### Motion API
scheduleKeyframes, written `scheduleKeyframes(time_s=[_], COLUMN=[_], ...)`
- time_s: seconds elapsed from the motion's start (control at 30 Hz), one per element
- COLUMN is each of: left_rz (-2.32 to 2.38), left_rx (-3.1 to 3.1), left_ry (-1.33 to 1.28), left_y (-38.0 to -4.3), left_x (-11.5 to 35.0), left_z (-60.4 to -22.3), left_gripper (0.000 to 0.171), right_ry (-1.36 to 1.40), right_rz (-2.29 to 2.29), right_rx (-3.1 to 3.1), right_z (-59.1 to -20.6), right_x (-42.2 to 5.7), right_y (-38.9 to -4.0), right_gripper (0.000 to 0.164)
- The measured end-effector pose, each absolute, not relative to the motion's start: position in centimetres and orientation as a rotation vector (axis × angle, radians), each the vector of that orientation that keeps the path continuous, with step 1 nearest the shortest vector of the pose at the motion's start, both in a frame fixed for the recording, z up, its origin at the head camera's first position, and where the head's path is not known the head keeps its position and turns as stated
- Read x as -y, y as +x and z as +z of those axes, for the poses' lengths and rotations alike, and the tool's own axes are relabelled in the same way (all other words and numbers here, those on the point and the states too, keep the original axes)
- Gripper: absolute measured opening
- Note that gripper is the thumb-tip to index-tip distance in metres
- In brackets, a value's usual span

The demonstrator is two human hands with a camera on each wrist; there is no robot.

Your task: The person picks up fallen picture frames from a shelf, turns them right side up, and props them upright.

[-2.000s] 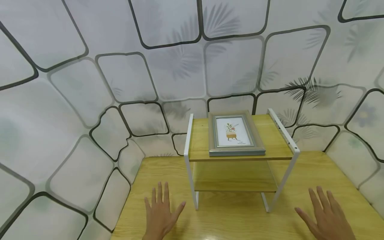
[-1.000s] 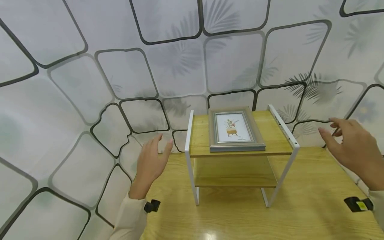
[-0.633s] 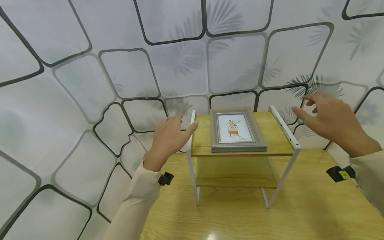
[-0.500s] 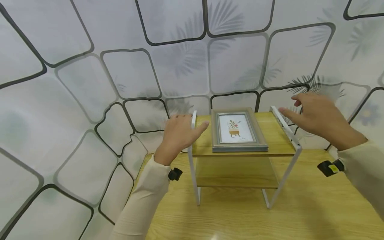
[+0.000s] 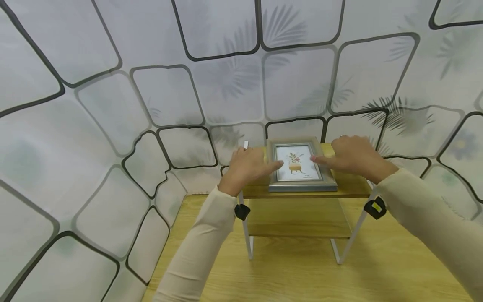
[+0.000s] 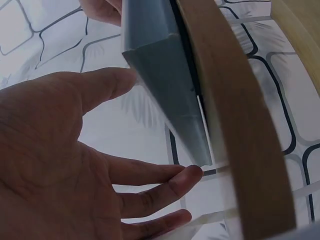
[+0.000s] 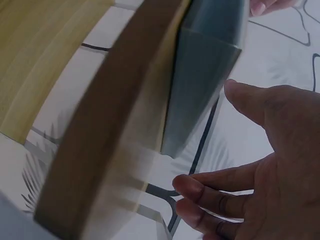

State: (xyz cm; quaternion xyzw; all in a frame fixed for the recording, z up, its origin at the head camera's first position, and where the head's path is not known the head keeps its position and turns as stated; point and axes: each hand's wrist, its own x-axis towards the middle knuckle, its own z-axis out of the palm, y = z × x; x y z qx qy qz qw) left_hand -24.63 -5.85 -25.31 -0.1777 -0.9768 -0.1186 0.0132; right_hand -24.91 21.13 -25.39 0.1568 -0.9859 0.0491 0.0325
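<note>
A picture frame point(image 5: 302, 187) with a print of a potted plant lies flat on the top board of a small two-tier shelf point(image 5: 354, 184). My left hand point(image 5: 246, 167) is at the frame's left side, its thumb over the left border in the head view. Opposite it, my right hand point(image 5: 356, 156) is at the right side with the thumb over that border. In the left wrist view, the left fingertips point(image 6: 192, 175) come right up to the frame's far corner. The right wrist view has the right fingertips point(image 7: 187, 186) a little apart from the frame, fingers loosely bent.
The shelf has white metal side legs point(image 5: 246, 235) and a lower wooden board point(image 5: 298, 220). It stands on a wood-grain surface point(image 5: 286, 272), close to a patterned wall point(image 5: 298, 79). Another patterned wall point(image 5: 94, 176) rises on the left.
Both hands have risen from beside the shelf and moved inward over its top, to the two sides of the picture frame. The frame and shelf stay in place.
</note>
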Motion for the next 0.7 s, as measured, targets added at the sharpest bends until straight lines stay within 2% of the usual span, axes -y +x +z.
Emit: scheduleKeyframes(time_s=[0.5,0.7], left_rz=[-0.188,-0.212], left_rx=[3.108,3.090], left_ry=[-0.483,-0.488], left_y=[-24.9,-24.9], left_x=[3.9,3.8], left_z=[-26.6,-26.5], left_gripper=[0.053,0.050], right_ry=[0.537,0.504], right_rz=[0.320,0.391], right_rx=[3.008,3.007], right_z=[-27.0,-27.3], right_x=[-19.9,-19.9], right_y=[-24.8,-25.1], right_gripper=[0.056,0.055])
